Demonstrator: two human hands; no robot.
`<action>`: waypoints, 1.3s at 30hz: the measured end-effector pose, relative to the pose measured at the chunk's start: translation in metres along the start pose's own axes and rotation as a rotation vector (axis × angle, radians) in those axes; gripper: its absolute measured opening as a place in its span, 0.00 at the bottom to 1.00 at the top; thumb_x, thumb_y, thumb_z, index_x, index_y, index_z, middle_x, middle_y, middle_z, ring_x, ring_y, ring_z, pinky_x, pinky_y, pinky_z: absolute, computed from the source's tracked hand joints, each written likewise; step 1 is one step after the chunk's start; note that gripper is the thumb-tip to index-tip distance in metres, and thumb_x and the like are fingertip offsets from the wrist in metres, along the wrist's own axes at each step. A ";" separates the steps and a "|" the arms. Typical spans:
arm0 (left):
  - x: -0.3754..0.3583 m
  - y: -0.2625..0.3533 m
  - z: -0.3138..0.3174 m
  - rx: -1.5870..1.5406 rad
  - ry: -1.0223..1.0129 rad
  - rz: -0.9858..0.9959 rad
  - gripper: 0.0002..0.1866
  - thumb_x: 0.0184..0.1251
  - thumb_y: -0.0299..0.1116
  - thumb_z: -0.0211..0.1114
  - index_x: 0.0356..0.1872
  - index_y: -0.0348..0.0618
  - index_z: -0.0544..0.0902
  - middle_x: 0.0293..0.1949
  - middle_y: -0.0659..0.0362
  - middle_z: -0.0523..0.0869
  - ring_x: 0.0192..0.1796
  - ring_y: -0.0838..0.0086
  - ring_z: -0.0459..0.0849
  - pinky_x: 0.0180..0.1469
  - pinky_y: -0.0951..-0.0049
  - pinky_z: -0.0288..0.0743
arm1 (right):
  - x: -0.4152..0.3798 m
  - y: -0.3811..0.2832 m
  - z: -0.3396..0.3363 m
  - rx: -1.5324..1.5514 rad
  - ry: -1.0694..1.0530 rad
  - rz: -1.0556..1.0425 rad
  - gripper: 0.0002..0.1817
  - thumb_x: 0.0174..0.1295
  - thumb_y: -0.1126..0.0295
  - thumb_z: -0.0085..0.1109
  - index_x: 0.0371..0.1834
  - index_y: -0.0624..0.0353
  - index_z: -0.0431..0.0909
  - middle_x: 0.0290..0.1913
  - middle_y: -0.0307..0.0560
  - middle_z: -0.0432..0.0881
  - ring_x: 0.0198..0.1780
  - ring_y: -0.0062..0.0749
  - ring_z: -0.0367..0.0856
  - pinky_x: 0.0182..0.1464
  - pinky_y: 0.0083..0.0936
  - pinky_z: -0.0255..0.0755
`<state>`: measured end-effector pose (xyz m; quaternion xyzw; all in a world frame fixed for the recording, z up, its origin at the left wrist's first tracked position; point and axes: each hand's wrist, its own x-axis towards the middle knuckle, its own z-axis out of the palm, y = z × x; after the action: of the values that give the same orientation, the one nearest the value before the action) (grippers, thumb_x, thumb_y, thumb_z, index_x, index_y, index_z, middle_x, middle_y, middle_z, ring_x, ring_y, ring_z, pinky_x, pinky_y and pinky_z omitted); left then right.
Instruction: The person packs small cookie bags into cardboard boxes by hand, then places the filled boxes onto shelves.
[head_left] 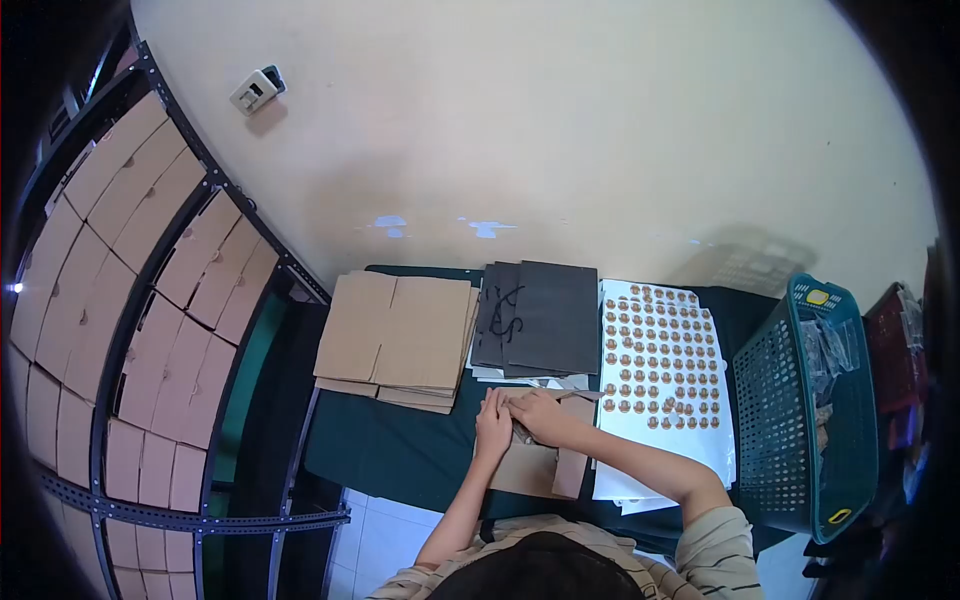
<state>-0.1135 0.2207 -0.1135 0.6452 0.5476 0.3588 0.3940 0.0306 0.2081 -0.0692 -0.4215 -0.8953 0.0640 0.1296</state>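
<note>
The left hand [492,428] and right hand [541,418] met, fingers bent, over cardboard [524,470] on the desk [400,447]; it reached from beneath them toward the body. Any grip could not be told.

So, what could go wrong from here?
The forearm behind the right hand passes over the sticker sheets, so it might drag them out of line. The cardboard below the hands sits near the table's front edge and could slip off. Loose cords on the black stack may snag.
</note>
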 end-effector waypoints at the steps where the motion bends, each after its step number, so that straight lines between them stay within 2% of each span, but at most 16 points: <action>1: -0.002 -0.003 0.003 0.001 -0.008 -0.001 0.22 0.62 0.30 0.45 0.57 0.30 0.68 0.60 0.40 0.68 0.64 0.47 0.63 0.67 0.55 0.51 | -0.003 -0.002 0.002 0.003 -0.001 0.007 0.15 0.51 0.73 0.48 0.43 0.65 0.74 0.43 0.48 0.77 0.43 0.40 0.76 0.50 0.36 0.65; 4: -0.004 -0.010 0.012 0.032 -0.047 -0.025 0.26 0.63 0.34 0.45 0.62 0.37 0.61 0.66 0.44 0.59 0.67 0.41 0.52 0.64 0.40 0.45 | -0.010 -0.003 0.008 -0.028 0.104 0.015 0.17 0.50 0.74 0.49 0.45 0.65 0.73 0.51 0.53 0.74 0.50 0.41 0.74 0.55 0.40 0.62; 7: -0.002 -0.015 0.014 -0.008 -0.034 -0.020 0.25 0.63 0.34 0.45 0.62 0.37 0.61 0.64 0.45 0.61 0.67 0.41 0.53 0.64 0.39 0.45 | -0.009 -0.008 0.006 0.120 0.168 0.095 0.18 0.49 0.76 0.50 0.46 0.64 0.72 0.52 0.55 0.72 0.52 0.43 0.72 0.57 0.43 0.60; 8: -0.001 -0.019 0.016 -0.001 -0.029 -0.024 0.26 0.62 0.34 0.46 0.62 0.39 0.61 0.64 0.45 0.62 0.67 0.41 0.54 0.63 0.37 0.45 | -0.011 -0.010 0.003 0.179 0.344 0.126 0.17 0.48 0.75 0.53 0.45 0.63 0.72 0.50 0.56 0.72 0.51 0.46 0.70 0.55 0.42 0.59; 9: 0.000 -0.018 0.015 -0.002 -0.025 -0.021 0.26 0.62 0.34 0.46 0.62 0.39 0.61 0.64 0.45 0.62 0.67 0.41 0.54 0.63 0.37 0.45 | -0.014 -0.017 -0.004 0.176 0.346 0.122 0.17 0.48 0.75 0.53 0.45 0.63 0.72 0.50 0.56 0.72 0.51 0.46 0.70 0.55 0.42 0.59; 11: -0.002 -0.016 0.013 0.001 -0.049 -0.021 0.26 0.61 0.33 0.48 0.62 0.41 0.60 0.64 0.46 0.62 0.66 0.41 0.55 0.62 0.36 0.46 | -0.029 -0.033 -0.015 0.133 0.648 0.528 0.17 0.47 0.73 0.57 0.43 0.62 0.72 0.47 0.55 0.71 0.50 0.48 0.69 0.53 0.41 0.59; 15: -0.001 -0.013 0.013 0.010 -0.048 -0.026 0.25 0.59 0.31 0.49 0.61 0.42 0.62 0.64 0.47 0.63 0.66 0.42 0.55 0.62 0.36 0.46 | -0.064 -0.049 0.000 0.226 0.573 0.839 0.27 0.46 0.64 0.62 0.49 0.64 0.68 0.49 0.56 0.69 0.53 0.51 0.66 0.54 0.40 0.57; 16: -0.002 -0.008 0.011 -0.012 -0.055 -0.015 0.25 0.59 0.30 0.49 0.60 0.41 0.63 0.64 0.47 0.63 0.67 0.43 0.54 0.62 0.36 0.45 | -0.072 -0.048 0.018 0.294 0.547 0.805 0.33 0.49 0.56 0.60 0.55 0.66 0.64 0.57 0.58 0.66 0.60 0.52 0.62 0.60 0.42 0.53; 21: -0.008 -0.008 0.014 0.079 -0.049 0.000 0.25 0.58 0.29 0.49 0.60 0.41 0.63 0.63 0.48 0.63 0.66 0.43 0.56 0.62 0.37 0.47 | -0.073 -0.057 0.063 0.078 0.279 0.793 0.39 0.56 0.47 0.48 0.63 0.66 0.58 0.66 0.61 0.56 0.68 0.51 0.52 0.64 0.46 0.44; 24: -0.008 -0.009 0.016 0.157 -0.024 0.016 0.25 0.57 0.29 0.49 0.59 0.42 0.63 0.63 0.48 0.63 0.66 0.43 0.56 0.63 0.38 0.47 | -0.072 -0.060 0.060 0.007 0.334 0.794 0.32 0.55 0.54 0.53 0.59 0.64 0.63 0.63 0.60 0.61 0.65 0.51 0.57 0.62 0.46 0.47; 26: -0.005 -0.007 0.012 0.125 -0.046 0.004 0.25 0.57 0.29 0.50 0.60 0.43 0.63 0.63 0.48 0.63 0.66 0.43 0.56 0.63 0.39 0.47 | -0.082 -0.060 0.056 0.263 0.656 0.846 0.25 0.51 0.63 0.58 0.53 0.60 0.69 0.57 0.55 0.66 0.60 0.47 0.62 0.59 0.46 0.51; 27: -0.004 -0.007 0.011 0.094 -0.067 -0.012 0.26 0.57 0.29 0.50 0.60 0.43 0.63 0.63 0.48 0.63 0.65 0.43 0.56 0.64 0.40 0.47 | -0.078 -0.059 0.046 0.264 0.653 0.842 0.25 0.51 0.63 0.58 0.53 0.60 0.69 0.57 0.55 0.66 0.60 0.47 0.62 0.59 0.46 0.51; 29: -0.006 -0.011 0.011 0.122 -0.075 -0.011 0.26 0.58 0.29 0.49 0.61 0.41 0.63 0.64 0.47 0.62 0.67 0.43 0.55 0.65 0.43 0.45 | -0.062 -0.056 0.003 0.011 0.679 0.659 0.21 0.46 0.70 0.61 0.46 0.57 0.72 0.52 0.51 0.69 0.56 0.44 0.65 0.55 0.45 0.54; 31: -0.007 -0.009 0.014 0.133 -0.054 0.028 0.26 0.59 0.28 0.49 0.62 0.38 0.62 0.66 0.45 0.59 0.68 0.44 0.51 0.66 0.45 0.43 | -0.045 -0.048 -0.018 0.048 0.610 0.597 0.20 0.47 0.72 0.58 0.47 0.56 0.73 0.51 0.50 0.70 0.57 0.45 0.65 0.55 0.44 0.55; 33: -0.007 -0.008 0.014 0.141 -0.064 0.053 0.26 0.60 0.27 0.47 0.62 0.34 0.61 0.67 0.42 0.55 0.69 0.45 0.49 0.67 0.45 0.41 | -0.035 -0.031 0.000 0.012 0.270 0.307 0.20 0.50 0.74 0.53 0.49 0.54 0.73 0.52 0.48 0.72 0.56 0.41 0.68 0.56 0.44 0.55; 39: 0.000 -0.004 -0.003 0.212 -0.189 0.072 0.26 0.62 0.27 0.44 0.61 0.25 0.59 0.65 0.33 0.52 0.69 0.43 0.49 0.68 0.48 0.40 | -0.028 -0.034 0.005 0.058 0.202 0.266 0.19 0.52 0.73 0.48 0.51 0.52 0.73 0.51 0.38 0.76 0.51 0.32 0.72 0.50 0.40 0.58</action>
<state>-0.1181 0.2213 -0.1153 0.7334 0.5192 0.2504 0.3604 0.0211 0.1650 -0.0708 -0.5368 -0.8117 0.0637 0.2211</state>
